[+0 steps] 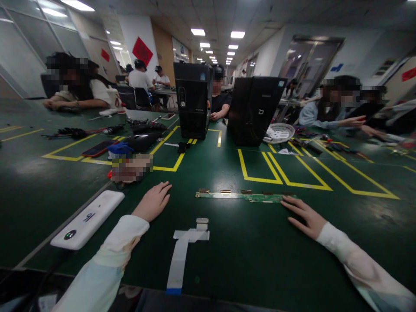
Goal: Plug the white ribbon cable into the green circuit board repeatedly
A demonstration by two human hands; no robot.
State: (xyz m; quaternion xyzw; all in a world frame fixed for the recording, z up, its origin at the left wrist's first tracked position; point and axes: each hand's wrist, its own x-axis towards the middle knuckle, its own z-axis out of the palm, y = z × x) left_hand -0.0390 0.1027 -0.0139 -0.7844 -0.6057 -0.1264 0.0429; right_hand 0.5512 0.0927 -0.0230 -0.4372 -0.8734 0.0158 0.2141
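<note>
My left hand (153, 202) rests palm down on the green table (247, 251), fingers stretched out, holding nothing. My right hand (303, 215) lies flat with its fingers apart, the fingertips touching the right end of a long narrow green circuit board (242, 196). Between my arms, nearer to me, lies a white flat ribbon cable (182, 253) with a blue end. A white power bank (88, 219) sits just left of my left forearm.
Two black computer towers (193, 99) (253, 110) stand at mid-table inside yellow tape outlines. A white basket (278, 132), a phone (97, 148), black cables and tools (143, 130) lie further off. Several people sit around the table's far sides.
</note>
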